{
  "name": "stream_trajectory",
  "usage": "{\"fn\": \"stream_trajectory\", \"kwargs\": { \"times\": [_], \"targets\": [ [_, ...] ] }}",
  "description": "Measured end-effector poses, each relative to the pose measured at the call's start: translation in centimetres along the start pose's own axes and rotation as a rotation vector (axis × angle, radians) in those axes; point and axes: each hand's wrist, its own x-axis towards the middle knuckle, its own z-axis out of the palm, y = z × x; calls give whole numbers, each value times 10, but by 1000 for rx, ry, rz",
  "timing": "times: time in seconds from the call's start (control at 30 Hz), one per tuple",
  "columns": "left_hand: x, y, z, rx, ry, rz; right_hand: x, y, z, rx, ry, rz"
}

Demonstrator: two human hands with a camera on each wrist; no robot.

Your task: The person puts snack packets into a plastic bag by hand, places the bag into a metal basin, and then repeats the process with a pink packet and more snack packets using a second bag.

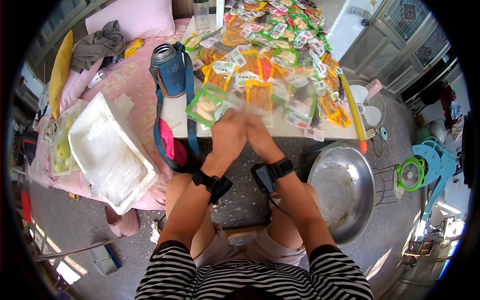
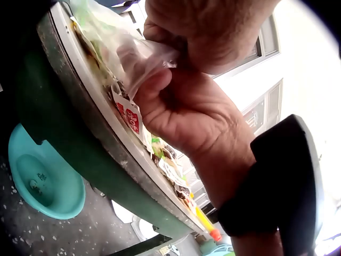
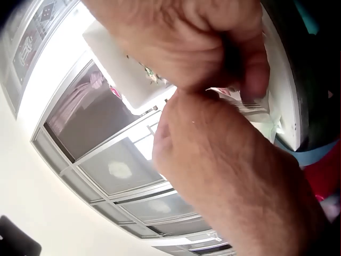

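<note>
Landmark: blue insulated bottle (image 1: 171, 72). Green-edged food packet (image 1: 204, 107), pale pieces inside, is just right of the bottle and nearer the person, over the front edge of the table (image 1: 174, 111). From the fingers its body lies left and slightly away. Long axis seems to run sideways from the fingers, but the near end is motion-blurred, so low confidence.

Left hand (image 1: 227, 135) is nearer the packet body; right hand (image 1: 261, 137) sits against it, farther right of the bottle. Left wrist view: right thumb (image 2: 160, 82) bent onto clear film, which I read as this packet's edge; film tip runs up to the left fingers, curled tight. No gap to speak of on either hand; both look to be pinching that edge. Exact left fingertip contact is hidden.

Packet pile (image 1: 260, 55) is right of the bottle, beyond the hands.
</note>
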Motion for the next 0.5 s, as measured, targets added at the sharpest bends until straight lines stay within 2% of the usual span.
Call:
{"fn": "stream_trajectory", "kwargs": {
  "times": [0.07,0.17,0.27,0.3,0.4,0.43,0.5],
  "targets": [
    [-1,-3,0,-11,9,-9,4,-5,3,183,-109,97],
    [0,-4,-4,-26,-10,-32,1,-24,-16,-77,-216,184],
    [1,-5,-4,-15,-32,-38,-3,-62,-35,-379,-78,200],
    [1,-5,-4,-3,-39,-34,-4,-63,-42,-374,60,165],
    [-5,-5,-2,38,-102,-76,4,-46,-58,-479,353,-157],
    [-6,-2,-4,72,-113,-48,11,-41,-64,-649,357,-167],
    [-10,6,-8,142,-135,12,21,-30,-61,-797,317,-160]
  ]
}}
